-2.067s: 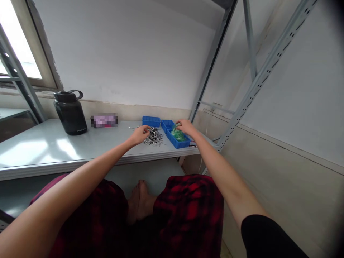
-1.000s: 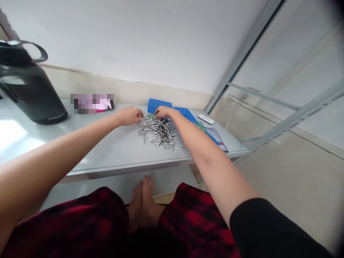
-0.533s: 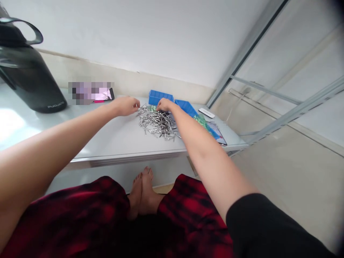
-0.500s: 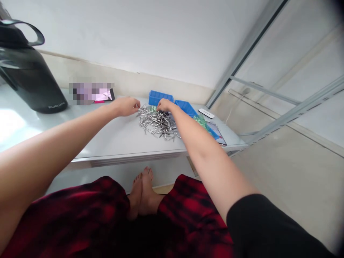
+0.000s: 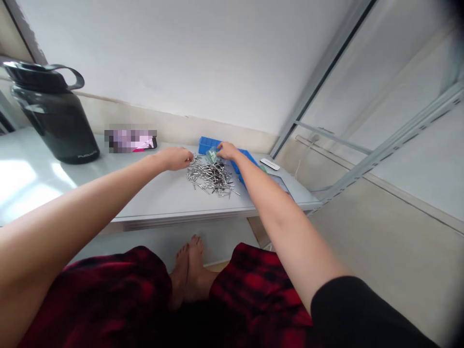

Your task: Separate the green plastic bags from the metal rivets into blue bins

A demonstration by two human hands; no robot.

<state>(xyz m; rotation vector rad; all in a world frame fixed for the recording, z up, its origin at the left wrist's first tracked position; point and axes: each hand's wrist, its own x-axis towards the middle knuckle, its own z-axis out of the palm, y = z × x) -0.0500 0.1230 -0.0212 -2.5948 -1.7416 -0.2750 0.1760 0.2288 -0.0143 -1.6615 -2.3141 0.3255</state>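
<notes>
Pinching green packet [image 5: 212, 154]: right hand [image 5: 227, 150] | left hand [image 5: 177, 158] beside metal pins [image 5: 210, 179], grip unclear | black bottle [image 5: 61, 123]: white lettering [image 5: 88, 155], blurred

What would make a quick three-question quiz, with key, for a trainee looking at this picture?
1. Multiple choice: who has the small green packet at their fingertips? A) neither hand B) the left C) the right

2. True or false: in the picture, the dark bottle stands to the right of the metal pins.

3. Fill in: the tray just behind the metal pins is ____ in colour.

Key: 1. C, the right hand. 2. False: the dark bottle stands to their left. 3. Blue.
</notes>
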